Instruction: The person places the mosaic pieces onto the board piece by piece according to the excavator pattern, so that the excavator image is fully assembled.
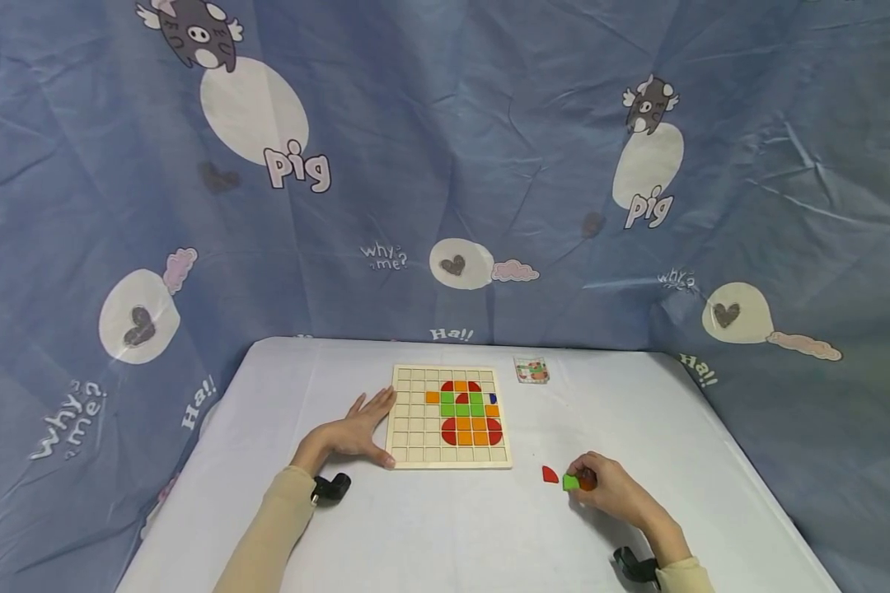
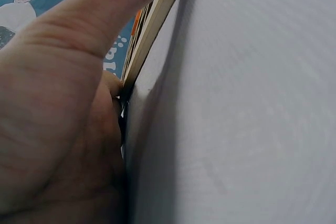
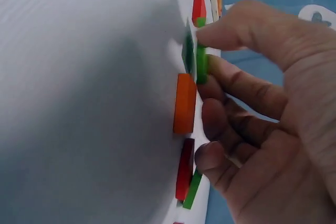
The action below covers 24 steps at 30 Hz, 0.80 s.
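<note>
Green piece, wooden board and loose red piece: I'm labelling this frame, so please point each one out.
green piece (image 1: 570, 483), head view, on its top face beside the right hand's fingertips.
wooden board (image 1: 409, 412), head view, on its bare left-hand grid squares.
red piece (image 1: 550, 474), head view, on its middle, lying on the table.

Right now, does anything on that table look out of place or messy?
Nothing stands out. The wooden board lies flat, steadied by the left hand; the right hand pinches a green piece beside a loose red piece.

Blue pig-print cloth backdrop (image 1: 445, 148) behind white table (image 1: 445, 527); small picture card (image 1: 531, 370) near the far edge.
</note>
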Available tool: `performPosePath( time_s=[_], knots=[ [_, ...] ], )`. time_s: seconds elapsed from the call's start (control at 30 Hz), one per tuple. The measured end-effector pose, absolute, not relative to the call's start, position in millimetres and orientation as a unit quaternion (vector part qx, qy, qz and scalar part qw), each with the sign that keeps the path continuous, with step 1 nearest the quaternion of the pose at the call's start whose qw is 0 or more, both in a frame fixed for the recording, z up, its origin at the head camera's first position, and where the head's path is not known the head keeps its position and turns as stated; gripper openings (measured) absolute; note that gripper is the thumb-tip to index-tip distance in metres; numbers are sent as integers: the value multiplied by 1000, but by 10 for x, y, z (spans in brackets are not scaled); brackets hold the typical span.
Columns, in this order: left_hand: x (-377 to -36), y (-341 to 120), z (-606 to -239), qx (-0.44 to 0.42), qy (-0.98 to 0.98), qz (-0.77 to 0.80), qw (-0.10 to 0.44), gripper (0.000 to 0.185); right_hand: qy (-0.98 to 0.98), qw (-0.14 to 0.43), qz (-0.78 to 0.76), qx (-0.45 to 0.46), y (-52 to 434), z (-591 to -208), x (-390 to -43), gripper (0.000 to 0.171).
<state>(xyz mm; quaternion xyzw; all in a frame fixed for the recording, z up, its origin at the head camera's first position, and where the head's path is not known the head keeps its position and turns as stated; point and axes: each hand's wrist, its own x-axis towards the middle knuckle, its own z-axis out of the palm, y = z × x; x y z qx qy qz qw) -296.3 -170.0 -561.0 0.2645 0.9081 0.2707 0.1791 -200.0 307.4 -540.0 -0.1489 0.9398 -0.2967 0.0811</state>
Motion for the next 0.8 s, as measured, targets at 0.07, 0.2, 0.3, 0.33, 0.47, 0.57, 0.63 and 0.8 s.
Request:
performPosePath(
  time_s=[0.07,0.2,0.3,0.33,0.47,0.57,0.63,0.8],
  knots=[
    [-2964,-1700,-5614,265,908,271,178,134,938,67,-305,-148,3040,-5389,-2009,24],
    [-2970,-1699,-5622,264,909,268,179,134,937,34,-315,-149,2926,-5342,-2075,24],
    [-2974,-1699,-5621,265,908,269,180,134,934,14,-320,-157,2799,-5291,-2168,23],
    [-2974,-1702,-5619,265,908,271,181,134,933,11,-321,-162,2744,-5273,-2205,23],
    [-2974,-1717,-5613,268,905,275,181,134,927,10,-323,-188,2470,-5215,-2384,22],
    [-2974,-1723,-5613,267,905,276,181,134,923,18,-325,-206,2220,-5204,-2538,22],
    [-2973,-1722,-5612,266,906,276,181,134,919,24,-327,-218,2039,-5211,-2649,21],
    [-2962,-1704,-5598,270,904,279,177,132,909,40,-326,-257,1574,-5244,-2919,21]
  ],
)
